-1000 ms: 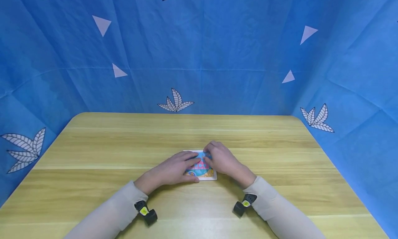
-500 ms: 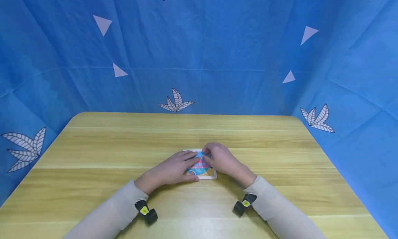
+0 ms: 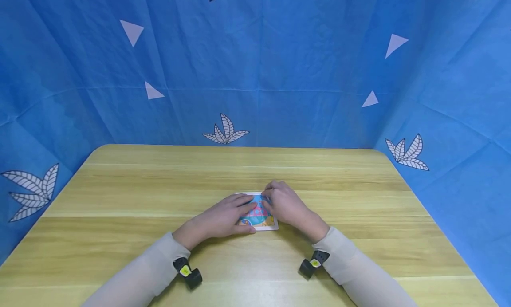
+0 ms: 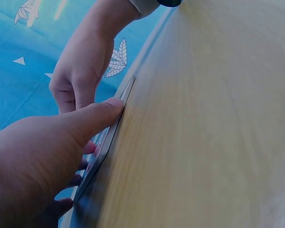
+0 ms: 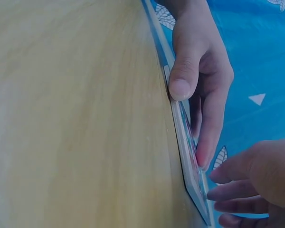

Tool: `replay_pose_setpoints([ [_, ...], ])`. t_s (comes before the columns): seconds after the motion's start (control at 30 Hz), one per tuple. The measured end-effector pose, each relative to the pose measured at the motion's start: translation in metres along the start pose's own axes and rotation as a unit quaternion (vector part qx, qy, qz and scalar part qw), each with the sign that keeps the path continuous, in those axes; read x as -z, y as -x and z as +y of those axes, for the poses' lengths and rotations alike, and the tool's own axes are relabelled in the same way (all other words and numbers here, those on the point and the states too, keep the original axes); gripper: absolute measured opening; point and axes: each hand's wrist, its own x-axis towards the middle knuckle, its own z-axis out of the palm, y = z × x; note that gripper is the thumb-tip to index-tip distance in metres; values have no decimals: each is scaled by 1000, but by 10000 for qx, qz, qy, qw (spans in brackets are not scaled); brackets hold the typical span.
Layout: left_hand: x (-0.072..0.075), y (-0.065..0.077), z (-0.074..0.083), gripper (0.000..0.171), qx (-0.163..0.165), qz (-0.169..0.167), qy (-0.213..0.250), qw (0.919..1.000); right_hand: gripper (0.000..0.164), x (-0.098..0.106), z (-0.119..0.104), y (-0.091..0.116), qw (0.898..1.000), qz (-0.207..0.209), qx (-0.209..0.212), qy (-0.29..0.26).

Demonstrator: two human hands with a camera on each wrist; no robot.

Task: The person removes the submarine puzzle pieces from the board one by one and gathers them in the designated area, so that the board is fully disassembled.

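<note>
A small flat picture board [image 3: 258, 221] with a white border lies on the table, printed in blue, pink and yellow. My left hand [image 3: 224, 216] rests on its left side with fingers spread over the picture, its thumb on the near border. At the far right corner is my right hand [image 3: 288, 206], fingers bent, thumb and forefinger tips touching the picture. Seen edge-on in the right wrist view, the board [image 5: 184, 152] is thin, and the right fingertips [image 5: 223, 192] meet its far end. Whether they pinch a loose piece is hidden.
The wood-patterned table [image 3: 139, 187] extends around the board on all sides. Behind it hangs a blue cloth [image 3: 303, 67] with white triangles and leaf prints. Each wrist carries a black camera, with the left wrist camera [image 3: 193, 279] just above the table.
The right fingers dip slightly toward the near left, then shift back to the far right over the corner. My left hand stays put, and the board hardly moves.
</note>
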Motion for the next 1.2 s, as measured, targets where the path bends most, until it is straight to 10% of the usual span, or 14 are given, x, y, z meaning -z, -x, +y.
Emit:
replay_pose_setpoints([
  [0.9,1,1,1,74,-126,30,126,9998,24,-5,5,-5,9968,-154,-463,-629],
  [1.2,2,1,1,74,-90,-277,43,9996,15,-2,16,-9,9758,-514,-894,-1929],
])
